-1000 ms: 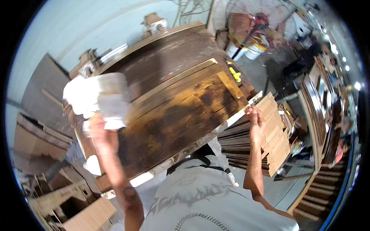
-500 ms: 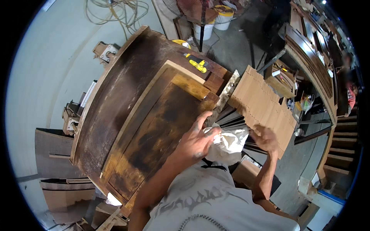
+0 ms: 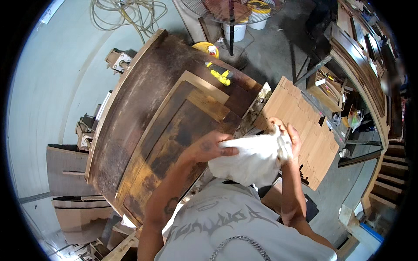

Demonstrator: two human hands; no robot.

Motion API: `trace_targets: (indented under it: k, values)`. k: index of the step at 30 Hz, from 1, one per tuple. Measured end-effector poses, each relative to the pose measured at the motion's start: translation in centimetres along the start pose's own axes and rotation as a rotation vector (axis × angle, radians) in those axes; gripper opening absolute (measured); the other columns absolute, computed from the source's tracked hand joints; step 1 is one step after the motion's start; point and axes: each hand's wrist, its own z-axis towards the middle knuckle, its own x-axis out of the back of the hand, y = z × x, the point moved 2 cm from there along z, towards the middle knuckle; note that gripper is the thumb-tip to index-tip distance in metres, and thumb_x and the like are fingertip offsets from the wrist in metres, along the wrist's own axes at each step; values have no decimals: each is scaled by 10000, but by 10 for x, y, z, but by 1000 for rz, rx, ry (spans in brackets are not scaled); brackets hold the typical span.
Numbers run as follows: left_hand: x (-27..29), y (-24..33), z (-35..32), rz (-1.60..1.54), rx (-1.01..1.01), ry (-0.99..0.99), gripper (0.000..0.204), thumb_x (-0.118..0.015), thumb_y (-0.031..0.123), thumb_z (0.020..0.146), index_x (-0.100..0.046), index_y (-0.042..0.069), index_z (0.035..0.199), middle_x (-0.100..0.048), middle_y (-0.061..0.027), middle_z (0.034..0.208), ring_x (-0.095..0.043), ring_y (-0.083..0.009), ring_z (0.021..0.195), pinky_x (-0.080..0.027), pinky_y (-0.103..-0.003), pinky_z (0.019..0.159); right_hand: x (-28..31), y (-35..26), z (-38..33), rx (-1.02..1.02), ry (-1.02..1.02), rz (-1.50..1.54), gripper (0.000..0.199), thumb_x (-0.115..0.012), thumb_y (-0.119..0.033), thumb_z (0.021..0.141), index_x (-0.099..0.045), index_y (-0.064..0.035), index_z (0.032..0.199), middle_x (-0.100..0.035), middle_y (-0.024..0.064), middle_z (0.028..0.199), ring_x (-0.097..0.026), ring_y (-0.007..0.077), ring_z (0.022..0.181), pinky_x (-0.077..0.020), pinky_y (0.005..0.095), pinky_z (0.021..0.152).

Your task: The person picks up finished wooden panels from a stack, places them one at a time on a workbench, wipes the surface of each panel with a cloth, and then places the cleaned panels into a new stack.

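Observation:
A crumpled white cloth [image 3: 248,160] is stretched out in front of my chest, held up between both hands. My left hand [image 3: 213,147] pinches its left edge, thumb along the top. At the other end my right hand [image 3: 288,141] has bunched the cloth's right side in curled fingers. Just left of and beyond the hands lies a wooden panel [image 3: 163,150] with dark, blotchy stains, on a brown worn worktable [image 3: 130,102]. Part of the panel is hidden by my left forearm.
A yellow and black hand tool [image 3: 220,77] lies on the table's far part. Light wooden boards [image 3: 289,117] are stacked to the right. White buckets [image 3: 235,32] stand beyond, near a fan's wire guard [image 3: 209,12]. A wooden box [image 3: 324,92] sits at far right.
The cloth was bunched near my left hand, with my right hand blurred beside it. Now both hands grip it, and it is spread wider between them.

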Motion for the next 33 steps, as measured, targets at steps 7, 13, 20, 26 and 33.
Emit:
trace_targets:
  k: [7,13,20,26,33]
  values:
    - [1,-14,32,86,-352,248,295,-688,201,746,-586,17,954,-620,-93,873,-589,-203,834,-448,-315,739,11,40,-29,-527,-832,-32,426,-435,-357,911,-536,-9,1134,-596,65,716,-536,102,568,-426,243,496]
    - [-24,-65,21,529,-212,905,508,-617,334,813,-481,9,1179,-474,-201,1170,-452,-387,1080,-405,-440,865,51,62,3,-453,-507,-213,356,-489,-282,887,-556,-6,1102,-604,82,824,-560,141,681,-452,271,597]
    - [-111,-137,2,167,-289,-49,304,-553,250,864,-579,3,1039,-598,-206,903,-578,-359,843,-465,-403,756,121,37,80,-124,-121,-644,282,-551,-194,859,-580,-4,1066,-614,101,949,-588,187,812,-482,302,715]
    - [-38,-119,-23,151,-42,681,275,-520,248,891,-573,30,1050,-614,-204,923,-607,-346,841,-469,-400,746,82,62,182,529,-462,-1773,201,-585,-78,786,-624,-24,976,-640,88,968,-603,208,888,-476,338,784]
    - [-11,-167,-56,652,116,1144,382,-572,198,845,-477,53,1185,-472,-160,1145,-441,-362,1052,-341,-460,890,2,95,181,316,-668,-2342,294,-591,-280,715,-637,-33,868,-637,169,895,-611,340,854,-485,428,731]
